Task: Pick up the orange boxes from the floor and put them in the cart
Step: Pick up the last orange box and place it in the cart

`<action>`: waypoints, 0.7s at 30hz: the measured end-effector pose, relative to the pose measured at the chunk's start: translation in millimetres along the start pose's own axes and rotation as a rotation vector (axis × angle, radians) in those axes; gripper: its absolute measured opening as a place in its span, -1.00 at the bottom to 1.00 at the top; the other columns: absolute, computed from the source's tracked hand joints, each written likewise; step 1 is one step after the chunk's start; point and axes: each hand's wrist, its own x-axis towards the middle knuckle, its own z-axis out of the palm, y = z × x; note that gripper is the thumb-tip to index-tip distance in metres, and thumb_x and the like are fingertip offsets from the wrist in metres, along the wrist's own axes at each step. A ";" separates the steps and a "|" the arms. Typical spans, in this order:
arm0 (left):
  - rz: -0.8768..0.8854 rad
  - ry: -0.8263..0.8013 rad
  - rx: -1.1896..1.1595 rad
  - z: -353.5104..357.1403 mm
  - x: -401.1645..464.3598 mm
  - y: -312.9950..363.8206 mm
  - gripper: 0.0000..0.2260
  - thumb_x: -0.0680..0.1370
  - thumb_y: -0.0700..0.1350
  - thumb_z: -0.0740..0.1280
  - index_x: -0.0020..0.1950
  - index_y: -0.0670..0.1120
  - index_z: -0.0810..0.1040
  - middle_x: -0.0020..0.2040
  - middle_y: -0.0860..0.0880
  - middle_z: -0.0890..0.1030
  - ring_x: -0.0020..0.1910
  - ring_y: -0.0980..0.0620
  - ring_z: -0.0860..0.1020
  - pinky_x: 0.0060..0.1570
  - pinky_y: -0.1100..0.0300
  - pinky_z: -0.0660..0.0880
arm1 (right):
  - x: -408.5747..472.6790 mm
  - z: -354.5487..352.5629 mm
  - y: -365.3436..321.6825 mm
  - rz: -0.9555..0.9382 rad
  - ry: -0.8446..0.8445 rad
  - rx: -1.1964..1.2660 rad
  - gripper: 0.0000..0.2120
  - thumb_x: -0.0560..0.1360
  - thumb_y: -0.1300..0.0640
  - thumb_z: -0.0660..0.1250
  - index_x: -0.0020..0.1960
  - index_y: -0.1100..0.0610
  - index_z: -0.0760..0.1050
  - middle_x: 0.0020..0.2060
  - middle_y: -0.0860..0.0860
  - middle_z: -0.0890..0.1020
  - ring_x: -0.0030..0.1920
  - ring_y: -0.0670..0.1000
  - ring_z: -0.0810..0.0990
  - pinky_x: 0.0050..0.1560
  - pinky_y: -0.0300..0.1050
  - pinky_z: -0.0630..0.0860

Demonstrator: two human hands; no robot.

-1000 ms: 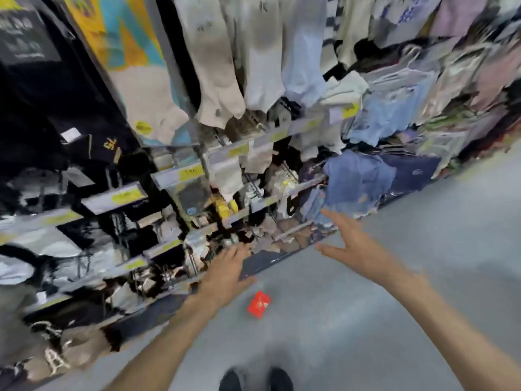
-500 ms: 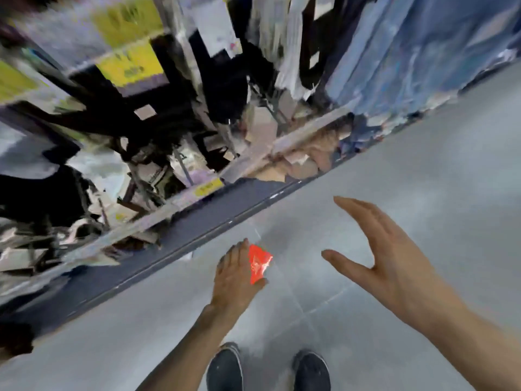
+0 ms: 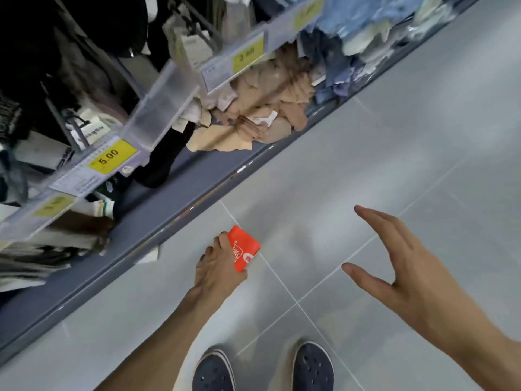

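A small orange box with white print lies on the grey tiled floor, close to the base of a shop shelf. My left hand reaches down to it and its fingers curl round the box's left edge, with the thumb at the near corner. My right hand hovers over the floor to the right, fingers straight and spread, holding nothing. No cart is in view.
A grey shelf base runs diagonally across the left, stacked with socks and clothing behind yellow price tags. My two dark shoes stand at the bottom edge. Grey floor tiles stretch to the right.
My view has dropped closer to the floor. My left hand went from hovering over the orange box to gripping its edge. My right hand stayed spread out to the right.
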 end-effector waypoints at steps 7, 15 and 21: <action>0.319 0.024 0.085 -167.8 -62.5 100.3 -0.26 0.34 0.35 0.41 0.34 0.06 0.18 0.15 0.07 0.48 0.03 -0.01 0.53 -0.07 0.06 0.51 | -58.7 -163.4 -40.6 -0.044 0.090 -0.120 -0.28 0.51 -0.30 0.27 0.56 -0.18 0.06 0.44 -0.28 0.24 0.40 -0.24 0.25 0.28 -0.54 0.04; 0.733 0.174 0.164 -398.5 -189.8 269.2 -0.31 0.33 0.47 0.31 0.36 0.23 0.22 0.08 0.19 0.48 0.09 0.10 0.49 -0.04 0.08 0.52 | -202.4 -382.3 -89.0 -0.001 0.287 -0.231 -0.25 0.52 -0.34 0.23 0.58 -0.12 0.04 0.50 -0.17 0.25 0.47 -0.09 0.23 0.38 -0.27 0.18; 0.912 0.078 0.223 -552.4 -288.9 408.8 -0.31 0.18 0.22 0.46 0.25 0.28 0.26 0.00 0.23 0.51 -0.05 0.15 0.56 -0.13 0.07 0.56 | -309.3 -535.6 -117.5 0.087 0.433 -0.265 -0.25 0.51 -0.32 0.26 0.57 -0.08 0.08 0.47 -0.09 0.32 0.43 -0.01 0.32 0.37 -0.12 0.28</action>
